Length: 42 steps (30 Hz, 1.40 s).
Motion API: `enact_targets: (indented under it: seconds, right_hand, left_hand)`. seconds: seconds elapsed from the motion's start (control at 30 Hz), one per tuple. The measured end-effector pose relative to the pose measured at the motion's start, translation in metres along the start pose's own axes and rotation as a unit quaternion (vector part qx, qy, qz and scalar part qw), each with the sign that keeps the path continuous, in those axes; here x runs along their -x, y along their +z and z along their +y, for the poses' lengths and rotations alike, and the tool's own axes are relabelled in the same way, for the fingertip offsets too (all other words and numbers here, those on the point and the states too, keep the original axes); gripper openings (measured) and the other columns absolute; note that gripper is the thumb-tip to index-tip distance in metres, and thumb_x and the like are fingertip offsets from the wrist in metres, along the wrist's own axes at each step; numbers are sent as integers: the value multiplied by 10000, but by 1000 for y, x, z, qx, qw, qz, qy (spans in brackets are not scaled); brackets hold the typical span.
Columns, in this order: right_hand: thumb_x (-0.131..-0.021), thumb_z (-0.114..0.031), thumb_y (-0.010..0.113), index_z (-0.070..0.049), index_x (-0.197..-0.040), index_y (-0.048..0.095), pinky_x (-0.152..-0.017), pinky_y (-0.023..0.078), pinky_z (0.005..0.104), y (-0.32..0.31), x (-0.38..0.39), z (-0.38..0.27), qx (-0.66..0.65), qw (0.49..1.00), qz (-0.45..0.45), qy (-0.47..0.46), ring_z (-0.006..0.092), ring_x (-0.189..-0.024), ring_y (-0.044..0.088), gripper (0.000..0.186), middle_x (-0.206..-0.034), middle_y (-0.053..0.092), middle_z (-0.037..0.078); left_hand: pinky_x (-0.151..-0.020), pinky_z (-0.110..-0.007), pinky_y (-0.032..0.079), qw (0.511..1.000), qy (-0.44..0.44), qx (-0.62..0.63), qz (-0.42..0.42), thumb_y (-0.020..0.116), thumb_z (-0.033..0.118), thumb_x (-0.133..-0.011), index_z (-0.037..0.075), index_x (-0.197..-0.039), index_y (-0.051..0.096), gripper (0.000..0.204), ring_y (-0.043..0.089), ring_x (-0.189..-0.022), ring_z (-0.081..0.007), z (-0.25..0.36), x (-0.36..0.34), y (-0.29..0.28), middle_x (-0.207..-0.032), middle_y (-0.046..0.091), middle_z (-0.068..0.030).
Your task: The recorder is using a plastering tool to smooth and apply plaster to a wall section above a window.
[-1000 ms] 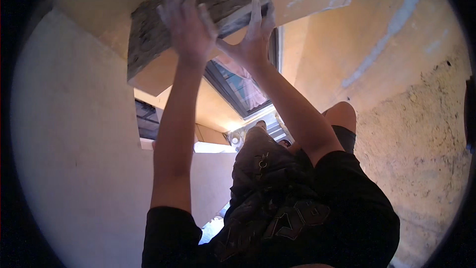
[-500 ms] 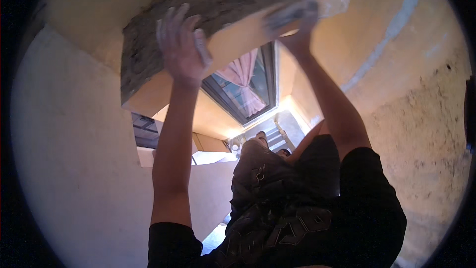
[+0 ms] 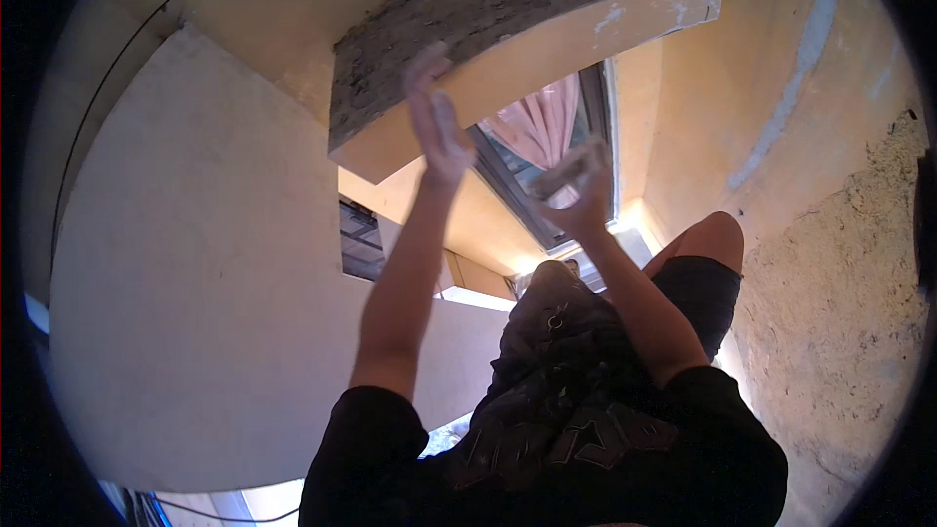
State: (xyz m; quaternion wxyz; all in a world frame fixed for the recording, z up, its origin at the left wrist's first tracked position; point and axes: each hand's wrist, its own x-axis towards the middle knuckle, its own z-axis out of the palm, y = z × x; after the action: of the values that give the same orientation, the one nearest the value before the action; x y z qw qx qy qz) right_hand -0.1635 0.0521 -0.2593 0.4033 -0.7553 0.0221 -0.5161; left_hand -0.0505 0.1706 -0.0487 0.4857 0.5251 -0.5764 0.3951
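A curved ledge (image 3: 547, 44) juts from the wall above a window, its top rough, grey-brown and dusty, its front face painted orange with pale scuffs. My left hand (image 3: 436, 127) is raised at the ledge's front edge near its left end, fingers stretched out and nothing seen in them. Dust whitens its palm. Lower and to the right, my right hand (image 3: 584, 207) grips a grey-brown flat piece (image 3: 566, 170), apart from the ledge and in front of the window. Motion blurs that piece, and I cannot make out its kind.
Behind my hands is a dark-framed window (image 3: 595, 107) with a pink curtain (image 3: 539, 122). A pale wall panel (image 3: 205, 263) fills the left. On the right stands a yellow wall (image 3: 830, 263) with a rough patch. A black cable (image 3: 102, 112) hangs at the far left.
My right hand has come down off the ledge's front face with the grey-brown piece. My left hand has come off the dusty top to the front edge. The view has shifted.
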Motion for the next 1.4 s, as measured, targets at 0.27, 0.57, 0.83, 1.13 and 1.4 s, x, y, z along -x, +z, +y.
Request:
enact_targets:
  seconds: [0.27,0.57,0.83,1.13,1.4]
  right_hand:
    - [-543,-316,901,3,-1473,221,-944,402,470,-81,34,54,140,977,68,145,351,-1104,467,1195,-1193,471,206]
    - [-545,-325,906,-33,-1482,224,-932,425,472,-83,51,104,13,953,80,291,371,-1059,504,1195,-1169,481,252]
    - [-571,-221,908,11,-1463,223,-807,535,391,-69,52,108,-122,939,55,316,282,-930,614,1148,-1108,545,239]
    - [-635,-167,880,55,-1448,205,-777,549,335,-76,51,117,-167,915,90,356,227,-873,664,1079,-997,649,205]
    - [-653,-189,874,57,-1453,196,-777,556,331,-88,44,108,-112,914,74,382,239,-895,662,1078,-1049,630,219]
  left_hand:
    - [-1117,-572,209,962,-173,-127,-169,466,273,-935,-35,-1337,386,512,251,-1365,-485,57,93,111,-1433,270,-326]
    - [-1128,-629,78,881,-189,-420,-107,490,334,-902,-102,-1459,161,780,39,-1370,-600,8,66,143,-1487,64,-405]
    - [-1102,-670,110,884,-234,-347,-207,567,369,-874,-17,-1497,142,847,-6,-1356,-626,24,91,177,-1506,4,-379]
    - [-1130,-611,124,909,-128,-361,-168,576,387,-864,-45,-1468,226,821,99,-1390,-555,10,42,192,-1496,113,-375]
    - [-1146,-584,107,882,-74,-379,-270,642,347,-815,-58,-1453,250,852,129,-1406,-511,4,82,200,-1498,183,-339]
